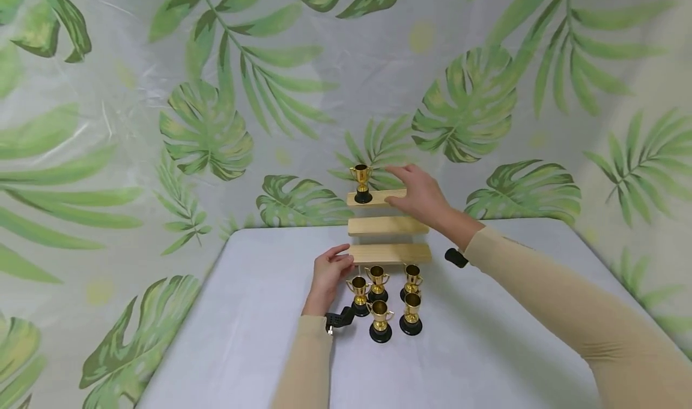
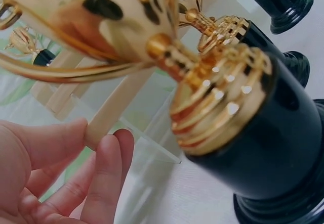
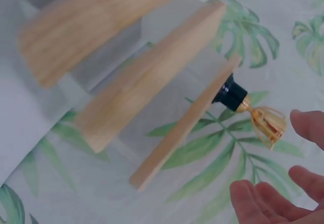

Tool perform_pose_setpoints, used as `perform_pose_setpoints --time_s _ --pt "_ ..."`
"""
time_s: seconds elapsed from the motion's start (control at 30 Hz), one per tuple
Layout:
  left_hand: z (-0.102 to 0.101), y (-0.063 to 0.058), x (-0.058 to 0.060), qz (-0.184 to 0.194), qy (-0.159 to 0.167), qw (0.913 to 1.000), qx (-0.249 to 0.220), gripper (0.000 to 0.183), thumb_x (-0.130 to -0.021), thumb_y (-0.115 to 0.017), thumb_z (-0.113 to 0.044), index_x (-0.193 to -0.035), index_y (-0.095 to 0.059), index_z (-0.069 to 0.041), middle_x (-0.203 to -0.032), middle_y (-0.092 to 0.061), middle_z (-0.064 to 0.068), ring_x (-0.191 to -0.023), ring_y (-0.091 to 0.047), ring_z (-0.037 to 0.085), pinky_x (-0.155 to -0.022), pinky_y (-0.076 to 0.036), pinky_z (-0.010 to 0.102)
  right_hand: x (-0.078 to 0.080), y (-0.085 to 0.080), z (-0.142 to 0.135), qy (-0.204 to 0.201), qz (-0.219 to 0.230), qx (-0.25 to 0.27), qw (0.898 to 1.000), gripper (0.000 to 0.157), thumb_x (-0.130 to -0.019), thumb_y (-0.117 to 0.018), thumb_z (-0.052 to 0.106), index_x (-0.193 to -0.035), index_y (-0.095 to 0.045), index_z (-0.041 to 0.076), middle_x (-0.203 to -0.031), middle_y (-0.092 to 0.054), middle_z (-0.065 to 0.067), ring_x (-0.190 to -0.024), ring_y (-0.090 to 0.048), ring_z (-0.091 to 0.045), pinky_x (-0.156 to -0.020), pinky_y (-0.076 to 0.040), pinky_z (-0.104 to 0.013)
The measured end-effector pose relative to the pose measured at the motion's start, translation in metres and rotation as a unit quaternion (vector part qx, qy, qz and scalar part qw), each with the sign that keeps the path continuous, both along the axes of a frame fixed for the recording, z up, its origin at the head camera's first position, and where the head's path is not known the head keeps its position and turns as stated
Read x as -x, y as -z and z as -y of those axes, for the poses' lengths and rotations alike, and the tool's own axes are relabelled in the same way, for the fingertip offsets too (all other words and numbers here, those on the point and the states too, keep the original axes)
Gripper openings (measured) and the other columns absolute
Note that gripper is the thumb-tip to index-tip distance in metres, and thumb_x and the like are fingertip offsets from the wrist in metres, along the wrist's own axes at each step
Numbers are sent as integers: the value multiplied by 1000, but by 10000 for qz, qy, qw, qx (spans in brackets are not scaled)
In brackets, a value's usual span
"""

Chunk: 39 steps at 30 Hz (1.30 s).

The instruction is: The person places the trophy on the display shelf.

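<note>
A small gold trophy cup point(image 1: 361, 183) with a black base stands upright at the left end of the top plank point(image 1: 381, 197) of a three-step wooden shelf. My right hand point(image 1: 420, 197) is just right of that cup, fingers spread and apart from it; the right wrist view shows a gap between the fingertips and the gold cup point(image 3: 268, 123). With thumb and fingers my left hand point(image 1: 327, 275) pinches the left end of the lowest plank point(image 1: 390, 253). In the left wrist view that plank end point(image 2: 104, 128) sits between thumb and fingers.
Several more gold trophy cups point(image 1: 381, 322) stand upright on the white table point(image 1: 259, 337) in front of the shelf, close to my left wrist. The middle plank point(image 1: 388, 225) carries nothing visible. Behind the table hangs a leaf-patterned sheet point(image 1: 303, 84).
</note>
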<state>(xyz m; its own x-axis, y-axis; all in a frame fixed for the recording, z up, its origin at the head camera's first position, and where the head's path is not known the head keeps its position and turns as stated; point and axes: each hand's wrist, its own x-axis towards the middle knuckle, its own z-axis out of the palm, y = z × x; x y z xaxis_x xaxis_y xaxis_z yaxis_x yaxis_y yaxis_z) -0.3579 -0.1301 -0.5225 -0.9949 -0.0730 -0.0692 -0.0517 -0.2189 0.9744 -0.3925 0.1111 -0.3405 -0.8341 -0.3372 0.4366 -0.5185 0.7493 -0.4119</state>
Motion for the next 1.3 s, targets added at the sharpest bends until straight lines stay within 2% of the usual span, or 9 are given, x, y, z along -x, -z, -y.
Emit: perform_pose_setpoints --time_s 0.27,0.5,0.83,1.17,1.3 --pt "6 -9 3 148 -114 9997 155 38 -91 -72 1 -128 -67 -2 -102 -72 17 -82 -72 18 -81 -60 34 -30 9 -16 -155 -83 57 9998 71 -90 -78 33 -152 -47 22 -129 -56 -11 -105 -57 -28 -77 -52 -46" --pt "7 -9 5 41 -145 9998 119 36 -92 -72 -3 -127 -67 0 -101 -73 18 -78 -72 18 -76 -60 31 -54 16 -28 -345 -234 410 9983 63 -90 -78 29 -147 -53 19 -124 -59 -10 -104 -59 -27 -78 -55 -46" --pt "0 0 0 130 -104 9999 42 41 -92 -72 -4 -132 -64 1 -102 -72 18 -79 -71 19 -76 -60 32 -81 54 -45 -366 1 854 9957 53 -91 -77 27 -141 -60 21 -125 -63 -7 -107 -64 -32 -83 -59 -48" --pt "-6 -2 -2 -50 -109 9999 95 42 -90 -72 1 -131 -64 2 -101 -72 19 -80 -72 20 -76 -61 32 -105 77 -51 -220 183 1148 9930 50 -90 -78 26 -138 -63 16 -123 -66 -2 -105 -66 -27 -84 -59 -44" --pt "-5 -6 -2 -57 -11 9999 153 44 -91 -71 1 -134 -61 3 -107 -70 25 -86 -72 26 -87 -59 42 -109 86 -53 -199 158 1171 9928 49 -90 -79 25 -136 -65 18 -118 -68 0 -102 -67 -26 -82 -60 -41"
